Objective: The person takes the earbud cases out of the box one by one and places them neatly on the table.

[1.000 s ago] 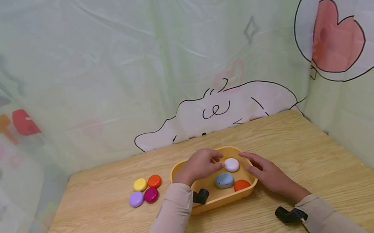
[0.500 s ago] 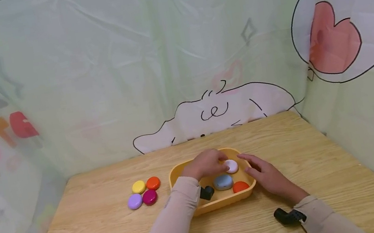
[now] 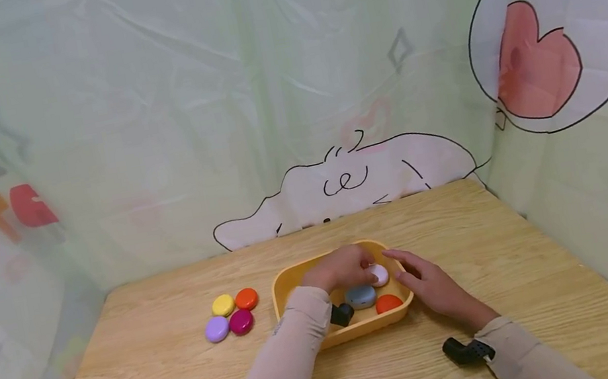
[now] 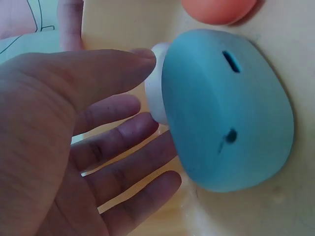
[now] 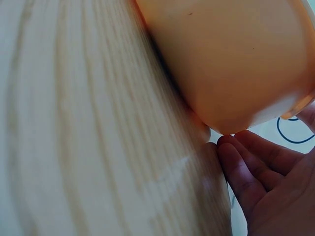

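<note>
My left hand (image 3: 342, 266) reaches into the yellow basket (image 3: 357, 329) and pinches a small white rounded disc (image 3: 379, 275) between thumb and fingers. In the left wrist view, the thumb (image 4: 133, 61) presses the edge of that disc (image 4: 155, 88). Close beside it is a rounded blue case (image 4: 226, 110) with a slot and a small dark hole. An orange-red disc (image 3: 388, 303) lies in the basket's near right corner. My right hand (image 3: 438, 288) rests at the basket's right end; its fairly straight fingers (image 5: 241, 172) touch the outer wall in the right wrist view.
Left of the basket, a yellow disc (image 3: 223, 305), an orange disc (image 3: 246, 298), a lilac disc (image 3: 217, 329) and a magenta disc (image 3: 241, 321) lie grouped on the wooden table (image 3: 148, 376). A printed curtain (image 3: 175, 104) hangs behind the table.
My left hand has moved right and down inside the basket and closed on the white disc, which has shifted slightly toward the near side. The right hand stays at the basket's end.
</note>
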Motion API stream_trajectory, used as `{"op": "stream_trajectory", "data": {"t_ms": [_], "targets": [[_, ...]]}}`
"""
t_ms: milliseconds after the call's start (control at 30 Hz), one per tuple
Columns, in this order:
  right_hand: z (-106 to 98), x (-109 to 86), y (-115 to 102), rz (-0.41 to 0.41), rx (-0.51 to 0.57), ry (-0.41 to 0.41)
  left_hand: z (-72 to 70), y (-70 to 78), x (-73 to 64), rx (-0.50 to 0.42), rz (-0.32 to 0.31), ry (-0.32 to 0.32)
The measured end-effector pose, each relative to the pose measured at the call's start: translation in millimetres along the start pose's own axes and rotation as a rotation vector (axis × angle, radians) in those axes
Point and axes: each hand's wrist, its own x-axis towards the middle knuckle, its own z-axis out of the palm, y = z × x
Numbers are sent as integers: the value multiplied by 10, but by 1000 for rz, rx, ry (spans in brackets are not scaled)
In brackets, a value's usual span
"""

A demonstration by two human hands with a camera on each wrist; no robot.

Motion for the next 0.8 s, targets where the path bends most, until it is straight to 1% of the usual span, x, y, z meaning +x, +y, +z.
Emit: {"op": "stream_trajectory", "data": {"t_ms": [167, 233, 400, 467, 600, 800], "targets": [[-3, 8, 1, -4, -1, 5, 39, 16, 27, 47, 1, -4], [-3, 9, 4, -6, -3, 3, 51, 31, 30, 62, -8, -8], [2, 7, 17, -7, -1, 1, 74, 63, 27, 54, -51, -20], [2, 5, 16, -6, 1, 3, 78, 72, 34, 69, -60, -22], [3, 4, 8, -1, -1, 3, 83, 77, 48, 107, -59, -19], [4, 1, -8, 8, 2, 0, 83, 53, 45, 99, -41, -11]]}}
